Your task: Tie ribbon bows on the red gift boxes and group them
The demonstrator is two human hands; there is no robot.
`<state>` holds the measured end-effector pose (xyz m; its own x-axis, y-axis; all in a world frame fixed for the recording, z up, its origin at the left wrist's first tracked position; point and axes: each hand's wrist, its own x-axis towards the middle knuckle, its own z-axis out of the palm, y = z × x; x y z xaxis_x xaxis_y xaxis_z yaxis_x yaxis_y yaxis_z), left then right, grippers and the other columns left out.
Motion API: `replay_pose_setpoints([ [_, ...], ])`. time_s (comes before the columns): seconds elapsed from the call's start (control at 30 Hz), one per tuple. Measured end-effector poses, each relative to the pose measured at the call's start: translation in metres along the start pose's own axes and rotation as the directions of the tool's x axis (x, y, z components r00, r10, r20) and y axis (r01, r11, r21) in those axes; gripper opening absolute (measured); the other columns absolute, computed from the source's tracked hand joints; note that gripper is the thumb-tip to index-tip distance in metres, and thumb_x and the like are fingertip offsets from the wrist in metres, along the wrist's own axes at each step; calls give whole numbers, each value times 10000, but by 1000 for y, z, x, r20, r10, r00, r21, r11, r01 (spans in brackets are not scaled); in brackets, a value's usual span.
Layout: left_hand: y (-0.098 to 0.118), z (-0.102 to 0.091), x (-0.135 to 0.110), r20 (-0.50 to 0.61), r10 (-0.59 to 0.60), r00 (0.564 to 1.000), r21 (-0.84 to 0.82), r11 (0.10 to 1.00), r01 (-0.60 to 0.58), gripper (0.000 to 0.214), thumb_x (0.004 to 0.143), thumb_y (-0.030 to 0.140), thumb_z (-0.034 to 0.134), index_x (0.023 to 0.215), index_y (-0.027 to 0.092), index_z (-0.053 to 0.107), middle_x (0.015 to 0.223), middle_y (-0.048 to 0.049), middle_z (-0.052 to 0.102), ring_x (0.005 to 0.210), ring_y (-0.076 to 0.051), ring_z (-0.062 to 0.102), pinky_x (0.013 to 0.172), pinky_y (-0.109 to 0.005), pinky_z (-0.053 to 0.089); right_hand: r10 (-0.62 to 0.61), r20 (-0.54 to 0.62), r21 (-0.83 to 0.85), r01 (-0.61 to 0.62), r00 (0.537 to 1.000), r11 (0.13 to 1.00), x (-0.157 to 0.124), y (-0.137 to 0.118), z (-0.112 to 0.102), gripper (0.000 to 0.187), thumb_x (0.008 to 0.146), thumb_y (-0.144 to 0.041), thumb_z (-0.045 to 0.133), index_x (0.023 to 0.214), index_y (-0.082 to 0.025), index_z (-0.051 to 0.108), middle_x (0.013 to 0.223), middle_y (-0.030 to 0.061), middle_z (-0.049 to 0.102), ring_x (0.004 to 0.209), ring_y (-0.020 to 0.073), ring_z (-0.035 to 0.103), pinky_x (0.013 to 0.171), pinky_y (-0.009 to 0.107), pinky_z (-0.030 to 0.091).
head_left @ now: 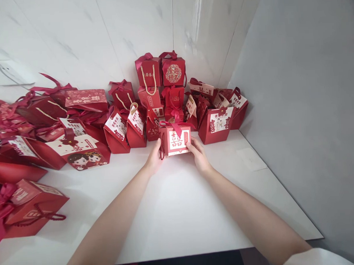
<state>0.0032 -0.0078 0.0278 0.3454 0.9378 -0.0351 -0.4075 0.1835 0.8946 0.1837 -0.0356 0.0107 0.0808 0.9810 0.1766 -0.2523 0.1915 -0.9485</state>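
Observation:
A small red gift box (pixel 175 142) with a white front panel, a red double-happiness character and a ribbon on top is between my two hands. My left hand (pixel 154 158) grips its left side, by the dark red cord handle. On the right side, my right hand (pixel 199 152) holds it with the thumb on the front panel. Right behind it rises a stack of red gift boxes (pixel 173 73) with ribbons and rope handles. A red gift bag (pixel 214 134) with a white label stands to the right of my right hand.
Many red gift boxes and bags crowd the left of the white table (pixel 174 210), one ribboned box (pixel 36 209) lying near the front left. A marbled wall (pixel 131 29) backs the table, and a grey wall (pixel 304 103) bounds it on the right.

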Motion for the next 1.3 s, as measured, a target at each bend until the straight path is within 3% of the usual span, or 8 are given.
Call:
replay_pose_setpoints([
  [0.13, -2, 0, 0, -47, 32, 998, 65, 997, -29, 602, 856, 605, 606, 1329, 238, 541, 1133, -68, 696, 879, -207, 659, 640, -283, 510, -18, 0, -13, 18, 1000, 1000, 0, 0, 1, 472, 850, -526, 642, 1239, -261, 623, 1344, 44, 626, 1224, 301, 579, 986, 454, 515],
  [0.23, -4, -1, 1, -103, 108, 989, 93, 991, -99, 636, 869, 589, 606, 1429, 351, 421, 1006, -7, 695, 662, -129, 584, 530, -232, 420, -53, -5, -30, 53, 999, 998, -3, -2, 3, 484, 843, -521, 653, 1248, -259, 620, 1315, 60, 637, 1188, 295, 594, 968, 455, 520],
  [0.33, -4, -1, 0, -125, 148, 981, 108, 985, -134, 662, 888, 623, 552, 1480, 434, 325, 1184, -5, 664, 807, -158, 628, 596, -254, 456, -108, 2, -96, 108, 994, 990, -6, -4, 4, 536, 845, -501, 664, 1317, -262, 579, 1353, 77, 602, 1154, 285, 601, 943, 443, 524],
  [0.43, -1, 2, -4, -39, 163, 986, 137, 978, -157, 747, 850, 698, 534, 1492, 363, 350, 1406, -53, 554, 1120, -267, 608, 761, -332, 532, -164, -10, -172, 160, 986, 972, -8, -4, 4, 558, 854, -485, 664, 1359, -278, 546, 1405, 83, 552, 1161, 280, 592, 889, 413, 544],
  [0.57, 1, 5, -8, 42, 183, 982, 209, 960, -188, 812, 793, 414, 767, 1484, 348, 346, 1482, -49, 488, 1321, -288, 497, 1026, -385, 478, -193, 1, -219, 189, 981, 957, -10, -4, 3, 525, 873, -471, 645, 1359, -295, 556, 1379, 83, 565, 1147, 272, 594, 832, 385, 559],
  [0.83, 0, -1, -3, -37, 115, 993, 169, 980, -107, 627, 801, 403, 751, 1355, 239, 507, 1361, -110, 596, 1272, -328, 547, 1066, -481, 443, -150, 16, -215, 150, 989, 965, -8, -3, 2, 514, 872, -496, 639, 1344, -304, 577, 1334, 78, 589, 1096, 263, 615, 897, 419, 549],
  [1.2, 2, 1, -5, -70, 121, 990, 188, 976, -106, 655, 775, 374, 773, 1356, 248, 498, 1318, -100, 616, 1234, -309, 570, 1048, -468, 455, -137, 17, -210, 138, 990, 968, -7, -1, 1, 510, 873, -503, 629, 1339, -301, 584, 1340, 75, 589, 1120, 274, 610, 929, 445, 535],
  [1.3, 0, -6, -5, -12, 127, 992, 192, 974, -122, 831, 665, 256, 841, 1394, 289, 443, 1365, -87, 580, 1221, -295, 577, 998, -424, 502, -163, 18, -202, 164, 986, 966, -7, 0, 0, 526, 856, -496, 647, 1341, -302, 580, 1380, 80, 557, 1190, 297, 577, 927, 455, 543],
])
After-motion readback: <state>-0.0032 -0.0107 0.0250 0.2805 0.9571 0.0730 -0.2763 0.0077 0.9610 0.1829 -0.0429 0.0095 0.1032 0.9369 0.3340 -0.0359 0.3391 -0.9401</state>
